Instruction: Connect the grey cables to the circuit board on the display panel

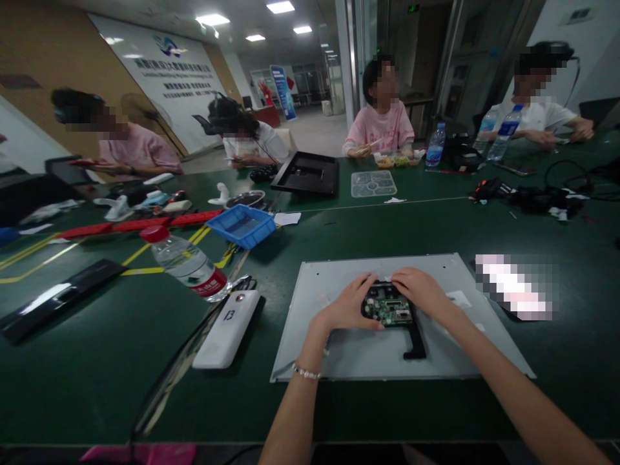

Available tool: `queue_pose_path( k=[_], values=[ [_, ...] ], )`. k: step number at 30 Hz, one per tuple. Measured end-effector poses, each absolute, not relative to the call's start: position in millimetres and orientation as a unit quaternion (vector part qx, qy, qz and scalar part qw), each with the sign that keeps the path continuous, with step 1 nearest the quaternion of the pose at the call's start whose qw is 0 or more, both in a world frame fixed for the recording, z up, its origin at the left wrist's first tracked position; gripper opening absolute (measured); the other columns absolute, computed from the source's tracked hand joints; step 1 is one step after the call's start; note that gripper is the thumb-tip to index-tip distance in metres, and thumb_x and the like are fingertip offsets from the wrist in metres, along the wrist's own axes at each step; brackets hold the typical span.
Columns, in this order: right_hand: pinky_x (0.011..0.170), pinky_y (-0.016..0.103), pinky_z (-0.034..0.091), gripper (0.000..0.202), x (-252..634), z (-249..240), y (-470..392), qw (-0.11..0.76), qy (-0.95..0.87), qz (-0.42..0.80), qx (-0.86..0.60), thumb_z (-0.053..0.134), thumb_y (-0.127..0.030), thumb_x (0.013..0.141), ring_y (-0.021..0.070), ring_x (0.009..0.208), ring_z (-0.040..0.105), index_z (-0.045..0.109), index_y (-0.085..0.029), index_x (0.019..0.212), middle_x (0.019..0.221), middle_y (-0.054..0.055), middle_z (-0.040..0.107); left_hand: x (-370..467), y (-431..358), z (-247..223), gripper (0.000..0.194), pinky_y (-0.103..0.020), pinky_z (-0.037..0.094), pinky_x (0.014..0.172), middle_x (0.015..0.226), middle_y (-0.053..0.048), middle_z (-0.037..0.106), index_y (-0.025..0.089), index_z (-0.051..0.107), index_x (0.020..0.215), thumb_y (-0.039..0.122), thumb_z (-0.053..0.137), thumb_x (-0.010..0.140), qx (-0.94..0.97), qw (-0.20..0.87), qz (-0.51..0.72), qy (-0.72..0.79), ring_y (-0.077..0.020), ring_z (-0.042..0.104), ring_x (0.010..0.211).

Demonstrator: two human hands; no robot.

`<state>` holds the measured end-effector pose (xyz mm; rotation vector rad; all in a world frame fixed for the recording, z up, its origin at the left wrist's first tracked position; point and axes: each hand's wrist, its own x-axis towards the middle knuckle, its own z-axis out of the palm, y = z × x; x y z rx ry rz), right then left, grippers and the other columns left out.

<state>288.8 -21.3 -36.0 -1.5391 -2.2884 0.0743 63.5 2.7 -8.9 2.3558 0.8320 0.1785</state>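
A black frame [417, 342] with a green circuit board [387, 311] in it lies on a large pale grey panel [349, 358]. My left hand [349, 305] grips the left side of the frame, thumb along the lower edge of the board and fingers at the upper left corner. At the frame's upper right edge is my right hand [420, 289], its fingers bent over the edge and pressed together. A dark arm of the frame reaches down toward the panel's near side. White labels [459, 298] are stuck on the panel beside my right hand.
Left of the panel lie a white power bank [227, 329], a tilted water bottle [191, 265] and a blue basket [242, 225]. A black tray [307, 173] stands farther back. A bright-screened phone [513, 287] is at right. Several people sit across the green table [368, 413].
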Motion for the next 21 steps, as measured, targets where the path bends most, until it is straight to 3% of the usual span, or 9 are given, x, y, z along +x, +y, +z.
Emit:
queue_pose_path(
  k=[11, 21],
  values=[
    [0.084, 0.030, 0.042, 0.022, 282.1, -29.3, -24.8, 0.136, -0.805, 0.000, -0.577, 0.045, -0.011, 0.085, 0.0197, 0.094, 0.058, 0.064, -0.017, 0.095, 0.094, 0.009, 0.066, 64.1, 4.3, -12.9, 0.109, -0.045, 0.017, 0.111, 0.148, -0.012, 0.013, 0.020, 0.011, 0.143, 0.059, 0.070, 0.059, 0.902, 0.299, 0.081, 0.300, -0.0317, 0.013, 0.135],
    [0.084, 0.031, 0.044, 0.022, 280.7, -34.4, -25.0, 0.219, -0.786, 0.059, -0.575, 0.044, -0.017, 0.086, 0.0191, 0.094, 0.058, 0.065, -0.019, 0.094, 0.096, 0.007, 0.066, 63.3, 3.9, -13.5, 0.108, -0.046, 0.019, 0.110, 0.148, -0.012, 0.012, 0.021, 0.011, 0.142, 0.058, 0.070, 0.060, 0.904, 0.296, 0.085, 0.298, -0.0315, 0.014, 0.135]
  ],
)
